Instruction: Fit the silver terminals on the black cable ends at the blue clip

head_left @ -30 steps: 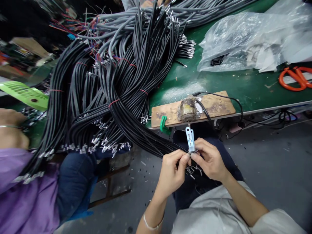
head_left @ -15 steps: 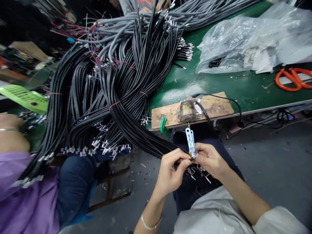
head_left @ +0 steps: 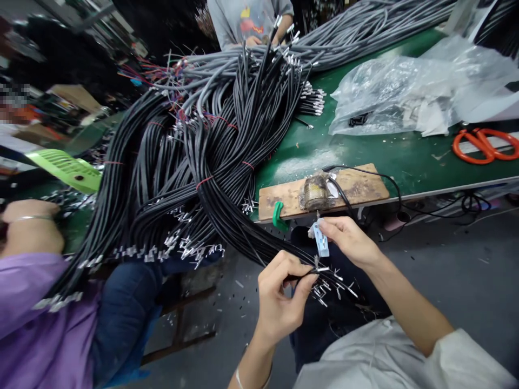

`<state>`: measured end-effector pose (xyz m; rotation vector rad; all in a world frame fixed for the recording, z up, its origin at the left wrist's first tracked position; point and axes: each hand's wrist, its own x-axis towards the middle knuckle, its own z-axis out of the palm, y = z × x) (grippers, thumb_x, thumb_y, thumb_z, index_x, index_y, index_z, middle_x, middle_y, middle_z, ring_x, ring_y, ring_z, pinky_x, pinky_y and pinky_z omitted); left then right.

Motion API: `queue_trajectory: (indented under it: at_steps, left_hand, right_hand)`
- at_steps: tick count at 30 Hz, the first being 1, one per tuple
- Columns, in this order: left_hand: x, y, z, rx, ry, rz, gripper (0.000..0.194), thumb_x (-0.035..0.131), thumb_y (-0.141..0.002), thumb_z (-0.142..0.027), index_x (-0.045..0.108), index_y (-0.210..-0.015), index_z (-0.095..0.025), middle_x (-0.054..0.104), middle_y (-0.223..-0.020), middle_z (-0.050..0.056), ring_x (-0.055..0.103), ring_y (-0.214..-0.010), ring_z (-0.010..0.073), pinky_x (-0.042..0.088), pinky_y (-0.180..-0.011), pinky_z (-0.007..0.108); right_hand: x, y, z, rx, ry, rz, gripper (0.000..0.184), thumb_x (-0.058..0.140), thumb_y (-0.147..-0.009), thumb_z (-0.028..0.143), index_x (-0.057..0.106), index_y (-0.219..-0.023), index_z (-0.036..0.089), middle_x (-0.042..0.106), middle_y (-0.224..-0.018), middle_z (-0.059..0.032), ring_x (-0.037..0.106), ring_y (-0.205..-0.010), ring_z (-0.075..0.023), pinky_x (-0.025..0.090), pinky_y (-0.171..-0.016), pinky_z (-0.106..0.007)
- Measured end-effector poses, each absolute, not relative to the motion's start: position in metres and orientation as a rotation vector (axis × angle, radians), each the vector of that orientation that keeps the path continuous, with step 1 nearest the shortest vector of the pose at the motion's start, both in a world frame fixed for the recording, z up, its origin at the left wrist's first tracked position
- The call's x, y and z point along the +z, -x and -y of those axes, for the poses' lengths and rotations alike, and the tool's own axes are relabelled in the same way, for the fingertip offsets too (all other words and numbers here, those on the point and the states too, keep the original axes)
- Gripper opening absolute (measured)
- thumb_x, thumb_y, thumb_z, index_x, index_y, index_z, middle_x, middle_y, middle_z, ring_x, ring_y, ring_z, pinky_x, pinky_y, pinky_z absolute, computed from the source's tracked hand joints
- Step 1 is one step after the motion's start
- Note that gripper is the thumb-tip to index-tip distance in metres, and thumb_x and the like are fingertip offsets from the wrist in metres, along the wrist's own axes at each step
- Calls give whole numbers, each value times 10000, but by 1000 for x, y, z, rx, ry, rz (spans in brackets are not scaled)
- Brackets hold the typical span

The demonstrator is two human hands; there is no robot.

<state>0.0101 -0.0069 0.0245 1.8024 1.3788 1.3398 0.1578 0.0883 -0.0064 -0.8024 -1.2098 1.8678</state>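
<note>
Nearest, the left hand (head_left: 279,294) is pinching a black cable (head_left: 305,273) between thumb and forefinger, its other fingers curling inward. The cable is lying over the person's lap, its silvery end pointing right, and more stripped, bent metal tips (head_left: 320,292) are fanning out just beyond the fingers. To its right and a little farther, the right hand (head_left: 352,240) is pinching the upper part of a light-blue clip (head_left: 322,243), which is hanging below the table edge, tilting slightly. Half a second ago both hands were meeting at the clip's lower end; now they are standing apart, the right one having risen toward the motor.

A thick black bundle (head_left: 239,227) is draping from the pile toward the left hand, a red tie circling it. At the near edge of the green table (head_left: 405,156), a wooden board (head_left: 367,183) is bearing a small, grimy motor (head_left: 316,193), its shaft pointing at the clip, with a green hook-shaped piece (head_left: 279,216) sitting left of it. On the left, a co-worker's purple sleeve (head_left: 36,302) is showing.

Farther right, orange-handled scissors (head_left: 484,146) are lying beside a clear plastic bag (head_left: 385,86), which is holding small black pieces (head_left: 359,119) and crumpled white material (head_left: 430,111). Farthest, grey cables (head_left: 365,32) are stretching across the table, and a person in a grey shirt (head_left: 231,21) is showing more fully than before.
</note>
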Motion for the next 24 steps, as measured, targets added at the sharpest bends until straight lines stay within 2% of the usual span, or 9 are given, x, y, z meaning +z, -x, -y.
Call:
queue_trajectory:
  at_steps: [4, 7, 10, 12, 14, 16, 17, 21, 24]
  left_hand:
    - [23, -11, 6, 1325, -1715, -1411, 102, 676, -796, -93, 629, -759, -175, 559, -683, -13, 520, -639, 108, 389, -561, 203]
    - [21, -10, 6, 1327, -1681, -1403, 88, 678, -802, -117, 637, -753, -178, 571, -681, -9, 526, -642, 114, 388, -569, 210]
    - [18, -7, 8, 1275, -1644, -1420, 114, 651, -834, -162, 632, -722, -170, 547, -640, -15, 488, -589, 107, 350, -536, 215]
    - [16, -5, 9, 1189, -1635, -1454, 162, 620, -861, -188, 626, -701, -161, 532, -617, -16, 463, -557, 101, 326, -518, 218]
    - [13, -5, 11, 1127, -1637, -1499, 199, 593, -882, -207, 622, -692, -155, 528, -609, -14, 456, -547, 99, 318, -515, 220]
    - [10, -6, 12, 1107, -1633, -1548, 228, 567, -901, -224, 619, -690, -153, 522, -608, -13, 452, -543, 98, 313, -515, 221]
    - [9, -6, 13, 1101, -1631, -1571, 244, 552, -910, -233, 616, -690, -153, 512, -605, -14, 445, -540, 98, 307, -513, 222]
    - [6, -7, 12, 1028, -1620, -1546, 352, 468, -957, -280, 551, -638, -156, 459, -589, -16, 420, -532, 99, 300, -523, 231]
    - [4, -5, 10, 1009, -1545, -1441, 444, 405, -980, -336, 450, -571, -168, 399, -552, -25, 380, -500, 96, 289, -503, 236]
  right_hand:
    - [-23, -151, -78, 1994, 652, 967, 524, 607, -787, 641, 725, -807, 131, 637, -692, -37, 529, -596, -109, 408, -562, -227]
    - [-31, -155, -75, 1996, 525, 1048, 545, 632, -750, 657, 732, -920, 149, 687, -859, -74, 612, -704, -138, 483, -661, -253]
    - [-36, -161, -69, 1878, 436, 1295, 646, 726, -639, 649, 701, -1086, 182, 686, -1015, -97, 653, -883, -206, 512, -785, -314]
    - [-39, -162, -60, 1676, 500, 1448, 656, 774, -637, 575, 667, -1172, 211, 675, -1088, -106, 637, -985, -241, 508, -824, -340]
    - [-41, -159, -49, 1400, 586, 1532, 471, 769, -738, 421, 675, -1157, 228, 689, -1049, -95, 628, -982, -233, 504, -818, -344]
    - [-40, -154, -40, 1145, 624, 1553, 206, 678, -849, 241, 710, -1052, 224, 703, -916, -71, 624, -872, -200, 498, -774, -336]
    - [-39, -152, -37, 1030, 634, 1559, 149, 628, -875, 170, 719, -985, 214, 695, -846, -60, 606, -806, -186, 491, -736, -328]
    - [-31, -149, -31, 709, 668, 1658, 148, 566, -864, 85, 682, -820, 167, 615, -689, -51, 490, -659, -171, 426, -595, -304]
    - [-28, -148, -27, 609, 689, 1718, 132, 558, -858, 91, 650, -809, 171, 596, -660, -52, 462, -637, -177, 416, -589, -315]
